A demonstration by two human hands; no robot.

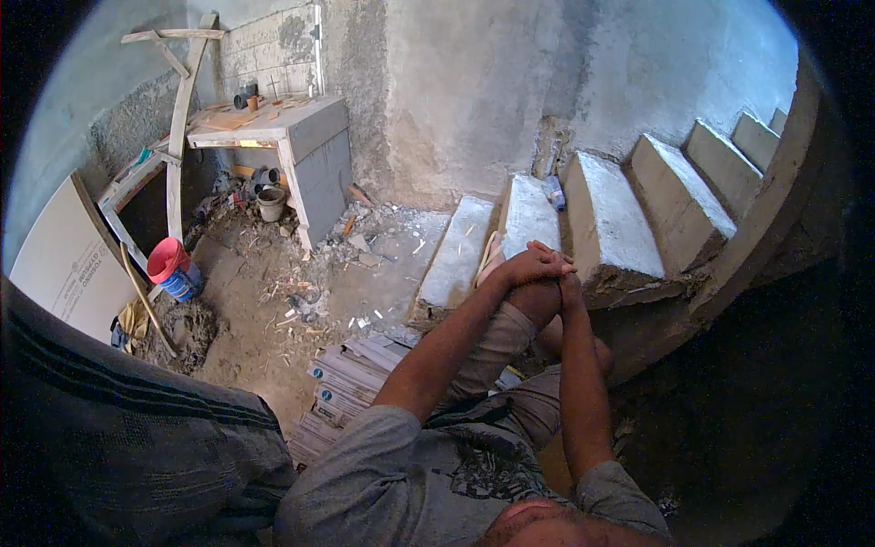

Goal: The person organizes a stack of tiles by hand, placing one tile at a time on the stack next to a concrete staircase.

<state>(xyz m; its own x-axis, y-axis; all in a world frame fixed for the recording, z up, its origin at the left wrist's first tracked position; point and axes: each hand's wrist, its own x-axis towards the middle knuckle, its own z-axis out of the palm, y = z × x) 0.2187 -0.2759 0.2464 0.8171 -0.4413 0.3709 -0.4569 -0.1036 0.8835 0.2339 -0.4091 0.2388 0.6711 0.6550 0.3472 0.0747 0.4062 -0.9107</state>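
Observation:
My right hand (pixel 532 266) and my left hand (pixel 567 268) are clasped together over my raised knee (pixel 536 301), their fingers interlaced. Neither appears to hold an object. Both forearms stretch forward over my beige shorts (pixel 499 342). Beyond my hands rise rough concrete stairs (pixel 615 219); a foot in a light-strapped sandal (pixel 491 258) rests on a low step. A plastic bottle (pixel 554 193) lies on a step farther up. Flat packs of boxes or boards (pixel 348 376), bearing round blue marks, lie on the floor left of my legs.
Dark striped cloth (pixel 137 424), seemingly another person's clothing, fills the lower left. A red-and-blue bucket (pixel 176 270), wooden stick (pixel 147 301) and gypsum board (pixel 72 267) stand left. Rubble (pixel 362 249) litters the floor by a concrete counter (pixel 318 126). The stairs' right side drops into shadow.

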